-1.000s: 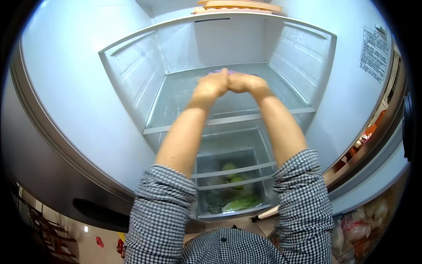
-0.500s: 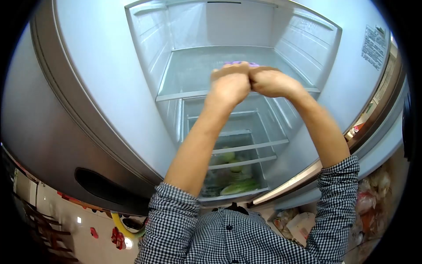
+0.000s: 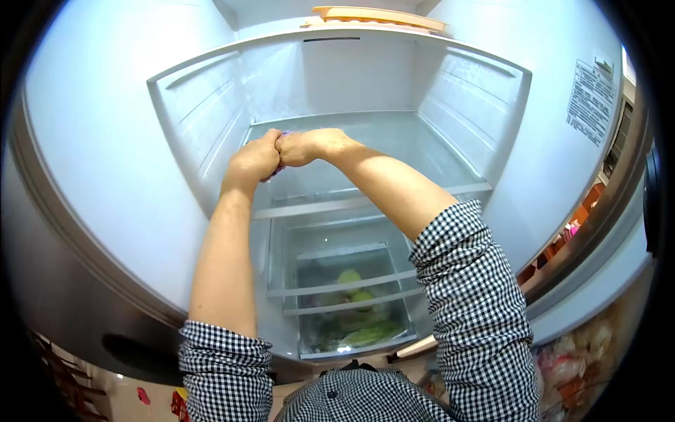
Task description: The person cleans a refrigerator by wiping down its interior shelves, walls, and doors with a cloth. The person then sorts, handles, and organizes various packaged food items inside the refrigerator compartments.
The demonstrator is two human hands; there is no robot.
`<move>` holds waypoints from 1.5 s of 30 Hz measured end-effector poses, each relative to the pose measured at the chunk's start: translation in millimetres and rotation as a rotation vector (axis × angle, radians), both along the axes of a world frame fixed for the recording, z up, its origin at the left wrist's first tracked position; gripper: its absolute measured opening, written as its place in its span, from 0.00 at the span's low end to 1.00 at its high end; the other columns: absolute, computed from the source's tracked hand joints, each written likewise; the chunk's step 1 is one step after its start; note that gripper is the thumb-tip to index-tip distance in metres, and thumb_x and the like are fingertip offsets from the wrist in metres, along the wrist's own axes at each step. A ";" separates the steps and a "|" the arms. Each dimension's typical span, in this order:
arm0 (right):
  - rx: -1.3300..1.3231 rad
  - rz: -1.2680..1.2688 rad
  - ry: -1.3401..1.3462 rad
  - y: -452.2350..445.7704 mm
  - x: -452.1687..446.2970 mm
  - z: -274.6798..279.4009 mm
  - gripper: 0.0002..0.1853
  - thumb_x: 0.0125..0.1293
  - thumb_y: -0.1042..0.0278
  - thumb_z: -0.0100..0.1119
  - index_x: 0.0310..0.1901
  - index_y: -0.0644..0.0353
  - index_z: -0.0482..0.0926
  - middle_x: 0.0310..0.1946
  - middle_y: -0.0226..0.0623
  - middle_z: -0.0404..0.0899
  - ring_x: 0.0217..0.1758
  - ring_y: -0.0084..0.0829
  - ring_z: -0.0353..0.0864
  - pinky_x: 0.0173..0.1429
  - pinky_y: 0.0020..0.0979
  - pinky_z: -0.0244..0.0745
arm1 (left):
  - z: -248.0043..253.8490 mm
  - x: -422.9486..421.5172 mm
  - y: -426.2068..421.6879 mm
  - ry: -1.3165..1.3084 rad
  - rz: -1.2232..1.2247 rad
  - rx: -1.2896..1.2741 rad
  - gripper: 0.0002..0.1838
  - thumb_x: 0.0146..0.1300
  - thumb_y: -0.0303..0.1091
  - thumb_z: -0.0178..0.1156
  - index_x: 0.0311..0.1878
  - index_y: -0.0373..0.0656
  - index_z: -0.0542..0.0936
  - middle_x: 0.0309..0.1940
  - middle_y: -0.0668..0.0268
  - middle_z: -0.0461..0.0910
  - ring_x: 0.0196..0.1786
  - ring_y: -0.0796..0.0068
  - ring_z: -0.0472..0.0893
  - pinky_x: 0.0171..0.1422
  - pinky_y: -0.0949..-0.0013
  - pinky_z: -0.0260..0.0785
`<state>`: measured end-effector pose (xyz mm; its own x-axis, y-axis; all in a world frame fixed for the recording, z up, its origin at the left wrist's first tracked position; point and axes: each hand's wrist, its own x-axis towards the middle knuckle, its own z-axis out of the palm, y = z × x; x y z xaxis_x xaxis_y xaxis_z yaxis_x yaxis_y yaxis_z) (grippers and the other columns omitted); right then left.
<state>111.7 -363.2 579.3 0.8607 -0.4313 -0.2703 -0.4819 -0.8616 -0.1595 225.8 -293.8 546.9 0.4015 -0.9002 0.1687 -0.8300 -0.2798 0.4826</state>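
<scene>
My left hand (image 3: 255,159) and my right hand (image 3: 306,146) are together, knuckles touching, above the left part of the glass shelf (image 3: 365,151) in an open fridge. Both are closed around a purple cloth (image 3: 273,174), of which only small bits stick out above and below the fingers. The rest of it is hidden by the hands. Below the shelf, a clear drawer (image 3: 355,352) holds green produce (image 3: 367,333), seen dimly through the plastic.
An orange tray (image 3: 376,15) lies on the upper shelf. The fridge doors stand open on both sides, with bagged items (image 3: 573,366) in the right door. Dark wooden chairs (image 3: 67,380) are on the floor at lower left.
Both hands have moved left across the shelf with the purple cloth, from its middle toward the left wall. My view has tilted up, bringing the orange tray into sight.
</scene>
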 end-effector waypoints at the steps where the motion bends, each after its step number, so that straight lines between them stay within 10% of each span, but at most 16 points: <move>1: -0.003 0.040 0.005 -8.8 4.6 1.1 0.27 0.67 0.45 0.34 0.68 0.31 0.57 0.71 0.26 0.53 0.74 0.31 0.49 0.74 0.34 0.46 | 11.7 -2.5 -4.4 0.089 0.025 0.109 0.18 0.64 0.38 0.41 0.56 0.51 0.69 0.40 0.61 0.82 0.42 0.60 0.80 0.44 0.62 0.71; 9: -0.091 0.025 -0.148 -99.5 3.8 -10.9 0.34 0.60 0.36 0.47 0.63 0.47 0.67 0.64 0.35 0.66 0.67 0.38 0.62 0.68 0.37 0.60 | 17.5 6.3 -95.8 0.217 -0.216 0.220 0.26 0.59 0.29 0.51 0.63 0.48 0.64 0.31 0.58 0.79 0.26 0.68 0.77 0.28 0.63 0.69; 19: -0.116 -0.308 -0.081 -208.8 -116.5 -30.4 0.25 0.63 0.50 0.45 0.60 0.48 0.70 0.64 0.33 0.66 0.66 0.39 0.65 0.67 0.37 0.61 | 17.5 -124.6 -187.1 -0.126 -0.303 0.195 0.29 0.58 0.34 0.54 0.65 0.58 0.64 0.56 0.64 0.75 0.57 0.61 0.74 0.60 0.59 0.67; 23: -0.153 -0.377 -0.145 -188.7 -154.7 -32.9 0.23 0.64 0.53 0.43 0.59 0.48 0.72 0.62 0.35 0.68 0.65 0.40 0.66 0.66 0.38 0.62 | 20.3 -155.5 -160.6 -0.114 -0.357 0.090 0.24 0.60 0.36 0.51 0.62 0.58 0.68 0.43 0.62 0.80 0.42 0.63 0.78 0.46 0.62 0.69; 30: -0.188 -0.394 -0.335 -59.1 -192.0 -32.4 0.20 0.64 0.57 0.42 0.51 0.56 0.76 0.53 0.43 0.76 0.56 0.41 0.73 0.59 0.38 0.65 | 11.3 -174.4 -64.6 -0.246 -0.454 0.005 0.15 0.64 0.35 0.47 0.54 0.51 0.72 0.53 0.57 0.76 0.56 0.56 0.74 0.57 0.59 0.66; 45: -0.373 -0.345 -0.721 86.0 -122.0 -58.5 0.12 0.60 0.60 0.50 0.41 0.53 0.80 0.41 0.38 0.82 0.48 0.43 0.78 0.52 0.43 0.70 | -8.2 -137.7 82.8 -0.436 -0.110 -0.214 0.12 0.60 0.35 0.49 0.45 0.46 0.76 0.38 0.57 0.83 0.45 0.58 0.81 0.52 0.56 0.69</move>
<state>-10.4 -277.2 520.8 0.5726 -0.6504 0.4992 -0.6153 -0.7433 -0.2626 88.1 -210.9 538.7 0.1569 -0.8601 0.4855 -0.9863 -0.1115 0.1212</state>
